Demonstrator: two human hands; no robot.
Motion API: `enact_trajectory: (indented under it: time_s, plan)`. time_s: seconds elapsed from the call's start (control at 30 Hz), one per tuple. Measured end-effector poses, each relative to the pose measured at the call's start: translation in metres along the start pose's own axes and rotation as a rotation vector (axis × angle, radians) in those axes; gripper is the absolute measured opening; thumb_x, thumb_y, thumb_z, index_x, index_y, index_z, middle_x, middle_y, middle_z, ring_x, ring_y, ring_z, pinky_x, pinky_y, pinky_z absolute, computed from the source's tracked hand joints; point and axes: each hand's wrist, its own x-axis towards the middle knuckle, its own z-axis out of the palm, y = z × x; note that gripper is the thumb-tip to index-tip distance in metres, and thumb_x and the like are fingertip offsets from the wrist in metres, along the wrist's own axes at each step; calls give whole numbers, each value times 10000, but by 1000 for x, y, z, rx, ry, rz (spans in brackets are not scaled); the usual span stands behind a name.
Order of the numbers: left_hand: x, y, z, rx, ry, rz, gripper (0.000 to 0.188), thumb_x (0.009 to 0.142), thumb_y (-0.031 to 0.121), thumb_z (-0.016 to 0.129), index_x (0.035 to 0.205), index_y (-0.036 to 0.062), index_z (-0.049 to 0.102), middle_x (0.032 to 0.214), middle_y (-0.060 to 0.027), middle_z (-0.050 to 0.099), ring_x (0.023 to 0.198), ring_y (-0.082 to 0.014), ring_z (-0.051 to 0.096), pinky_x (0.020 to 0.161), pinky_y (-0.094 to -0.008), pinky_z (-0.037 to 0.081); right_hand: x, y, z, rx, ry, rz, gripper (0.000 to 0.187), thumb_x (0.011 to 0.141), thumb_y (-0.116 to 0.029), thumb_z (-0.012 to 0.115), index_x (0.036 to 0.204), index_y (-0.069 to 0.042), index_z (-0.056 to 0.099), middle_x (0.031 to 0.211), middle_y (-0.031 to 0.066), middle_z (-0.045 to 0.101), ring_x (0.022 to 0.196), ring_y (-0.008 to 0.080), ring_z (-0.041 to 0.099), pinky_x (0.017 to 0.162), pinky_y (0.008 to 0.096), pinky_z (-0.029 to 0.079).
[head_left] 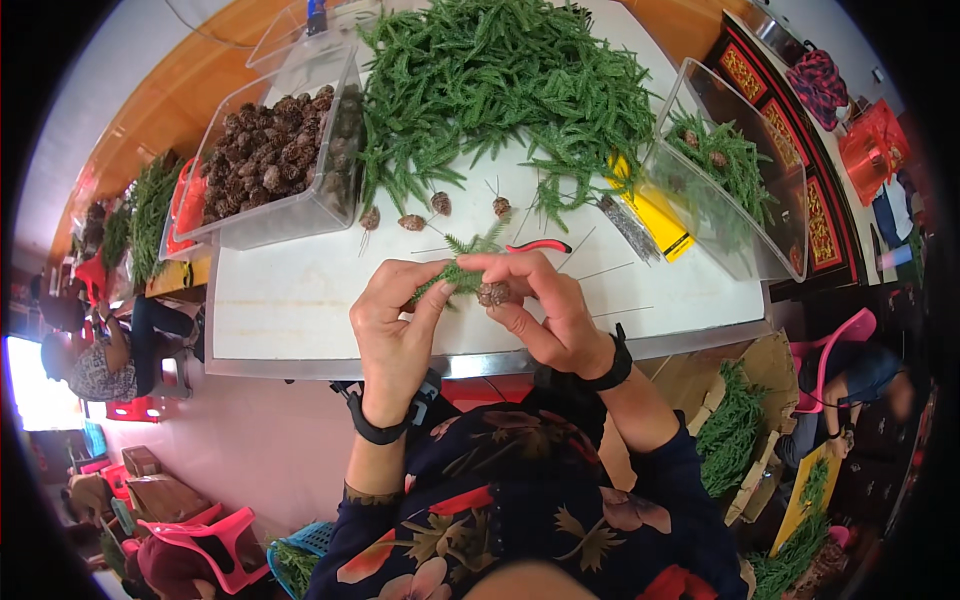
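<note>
Left hand (392,312): fingers pinched on a green sprig (463,279), held just above the table (285,315) near its front edge. Right hand (548,312): fingers closed around a brown pine cone (493,293), index fingertip up against the sprig. Cone sits right beside the sprig's right side; can't tell if the two are joined. Red-and-black tool handle (540,245) lies just past the right hand; its other end isn't clear. Beyond the hands, four loose cones (411,222) in a rough row, thin wires on at least some. More loose wires (605,270) to the right. Big heap of green sprigs (500,95) covers the far middle of the table. Left of it: clear bin (285,222) full of cones. Right side: bundle of thin wires (630,228) lying against a yellow packet (668,225), then a second clear bin (775,250), tilted, with greenery and a couple of cones inside.
</note>
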Motion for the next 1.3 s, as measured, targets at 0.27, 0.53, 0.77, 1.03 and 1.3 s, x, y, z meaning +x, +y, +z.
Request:
enact_trajectory:
  time_s: [0.27,0.53,0.77,1.03,1.3]
  plan:
    - [-4,-6,3,-306,29,-142,131,910,30,653,1025,-28,676,869,-28,631,730,-90,578,666,-225,486,-15,-5,16,-113,130,140,235,892,17,615,1111,8,530,928,112,694,685,77,615,622,214,482]
    - [-8,-7,6,-299,46,-132,135,934,51,628,1041,-28,651,884,-46,668,788,-103,626,685,-226,495,-13,-10,12,311,161,493,210,905,-20,638,1100,24,577,855,50,682,701,50,605,590,180,453]
    - [-11,-8,6,-254,45,-139,136,944,66,619,1042,-25,643,923,-68,687,818,-109,641,685,-224,498,-16,-12,16,164,188,472,191,911,-34,639,1088,20,591,860,30,677,731,26,589,591,170,442]
    - [-16,-5,5,-149,56,-52,134,939,56,618,1028,-39,649,879,-49,644,760,-102,600,668,-224,479,-14,-24,17,34,149,477,190,908,-35,645,1082,18,593,899,30,677,754,16,579,608,167,442]
    - [-23,-4,14,-165,1,-55,136,908,44,625,990,-49,682,850,-57,610,740,-112,556,671,-241,438,-22,-7,26,4,202,385,333,899,-6,658,1198,-7,511,895,44,676,752,17,574,624,167,443]
